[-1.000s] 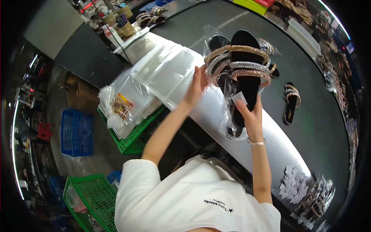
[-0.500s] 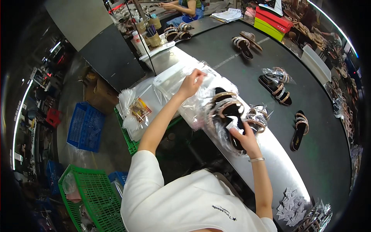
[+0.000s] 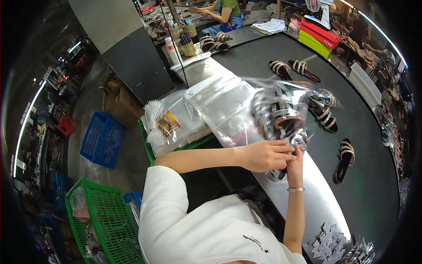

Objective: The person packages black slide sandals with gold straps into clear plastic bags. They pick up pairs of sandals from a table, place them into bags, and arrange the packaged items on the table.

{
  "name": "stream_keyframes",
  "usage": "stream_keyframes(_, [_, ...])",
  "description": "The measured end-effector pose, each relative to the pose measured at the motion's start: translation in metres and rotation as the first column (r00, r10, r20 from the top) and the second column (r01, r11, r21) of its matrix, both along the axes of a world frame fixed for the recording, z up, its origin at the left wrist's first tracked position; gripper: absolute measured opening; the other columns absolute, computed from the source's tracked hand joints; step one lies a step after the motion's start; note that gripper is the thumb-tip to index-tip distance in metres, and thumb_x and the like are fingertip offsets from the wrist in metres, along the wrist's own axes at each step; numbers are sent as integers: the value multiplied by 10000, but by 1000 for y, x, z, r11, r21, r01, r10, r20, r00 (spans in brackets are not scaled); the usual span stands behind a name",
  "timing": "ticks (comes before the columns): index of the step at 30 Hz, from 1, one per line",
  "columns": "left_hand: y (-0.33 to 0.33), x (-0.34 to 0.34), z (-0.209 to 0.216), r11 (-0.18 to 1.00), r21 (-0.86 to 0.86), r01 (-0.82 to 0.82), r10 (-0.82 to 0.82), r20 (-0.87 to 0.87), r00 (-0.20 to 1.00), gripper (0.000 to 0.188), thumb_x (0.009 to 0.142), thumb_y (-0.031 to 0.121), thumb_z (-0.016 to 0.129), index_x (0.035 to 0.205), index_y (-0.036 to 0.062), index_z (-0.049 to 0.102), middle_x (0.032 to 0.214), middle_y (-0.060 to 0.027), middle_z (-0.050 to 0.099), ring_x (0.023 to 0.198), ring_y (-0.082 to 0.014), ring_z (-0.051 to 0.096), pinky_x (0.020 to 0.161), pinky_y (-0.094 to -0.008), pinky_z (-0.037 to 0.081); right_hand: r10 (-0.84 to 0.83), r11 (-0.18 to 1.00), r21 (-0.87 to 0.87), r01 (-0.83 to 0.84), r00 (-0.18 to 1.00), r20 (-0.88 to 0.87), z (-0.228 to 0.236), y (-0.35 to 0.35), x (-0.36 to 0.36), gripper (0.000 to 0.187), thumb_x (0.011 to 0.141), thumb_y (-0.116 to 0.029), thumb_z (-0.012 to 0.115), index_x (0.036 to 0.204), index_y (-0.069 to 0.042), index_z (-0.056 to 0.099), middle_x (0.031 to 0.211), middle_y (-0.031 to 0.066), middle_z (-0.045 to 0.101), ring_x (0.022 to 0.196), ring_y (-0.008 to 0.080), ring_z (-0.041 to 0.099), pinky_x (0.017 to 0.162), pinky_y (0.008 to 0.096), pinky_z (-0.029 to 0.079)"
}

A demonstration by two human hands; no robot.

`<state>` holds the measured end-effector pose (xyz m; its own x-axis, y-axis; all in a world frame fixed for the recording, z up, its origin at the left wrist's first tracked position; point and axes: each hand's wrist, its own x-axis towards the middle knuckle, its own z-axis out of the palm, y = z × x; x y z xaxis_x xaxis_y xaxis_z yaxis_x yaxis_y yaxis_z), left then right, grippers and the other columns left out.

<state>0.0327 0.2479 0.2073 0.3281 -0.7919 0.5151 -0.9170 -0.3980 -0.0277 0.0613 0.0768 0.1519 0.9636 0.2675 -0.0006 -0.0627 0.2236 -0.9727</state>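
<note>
Strappy black sandals [image 3: 285,121] with shiny bands are inside or behind a clear plastic bag [image 3: 291,88], held up over the metal table edge; motion blurs them. My right hand [image 3: 296,166], with a bangle at its wrist, is closed around their near end. Across from the left, my left hand [image 3: 266,156] meets it there, fingers together and pinching at the bag's near edge. Just left of the sandals lies a stack of clear plastic bags [image 3: 226,101]. Another wrapped sandal [image 3: 301,141] is partly hidden behind my right hand.
A dark worktop holds a single sandal [image 3: 344,160], a partly wrapped pair [image 3: 324,112] and two farther sandals [image 3: 303,70]. Grey paper packets [image 3: 329,242] pile up at the near right. Green [image 3: 105,215] and blue crates [image 3: 102,140] stand on the floor. A co-worker [image 3: 226,15] sits at the back.
My left hand has swung from above the bag stack to the right, beside my right hand. Clear film now spreads over the held sandals. The whole view has shifted slightly.
</note>
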Motion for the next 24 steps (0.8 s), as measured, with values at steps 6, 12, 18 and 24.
stream_keyframes(6, [-15, 8, -12, 581, -611, -538, 345, -414, 842, 517, 783, 87, 643, 1256, 72, 433, 1400, -149, 326, 1262, -358, 341, 1085, -432, 226, -226, 971, 110, 212, 963, 146, 1, -61, -8, 346, 904, -80, 570, 1215, 25, 462, 1087, 66, 584, 916, 92, 551, 773, 237, 466])
stream_keyframes(12, [-87, -16, -40, 986, -56, -158, 67, -729, 682, 367, 777, -25, 460, 1133, -3, 542, 907, -207, 636, 854, -351, 616, 768, -399, 485, -428, 866, 275, 418, 903, -26, 34, -88, -22, 404, 875, -90, 616, 1236, 17, 469, 1027, 44, 595, 873, 112, 578, 758, 230, 468])
stream_keyframes(18, [-101, -13, -28, 919, -93, -384, 65, -924, 378, 379, 843, 59, 532, 1221, 35, 511, 1124, -187, 591, 1037, -338, 574, 901, -384, 441, -690, 707, 260, 658, 723, 44, 29, -104, -34, 423, 859, -202, 671, 1203, -21, 502, 969, 10, 591, 824, 70, 528, 744, 214, 436])
stream_keyframes(24, [-128, -11, -59, 662, -662, -352, -739, -655, -159, 760, 820, 90, 673, 1408, 55, 193, 1339, -177, 392, 1193, -301, 471, 952, -452, 443, -734, 660, 259, 705, 679, 21, 24, -108, -55, 392, 867, -248, 661, 1141, -14, 507, 956, 21, 596, 816, 82, 531, 743, 229, 432])
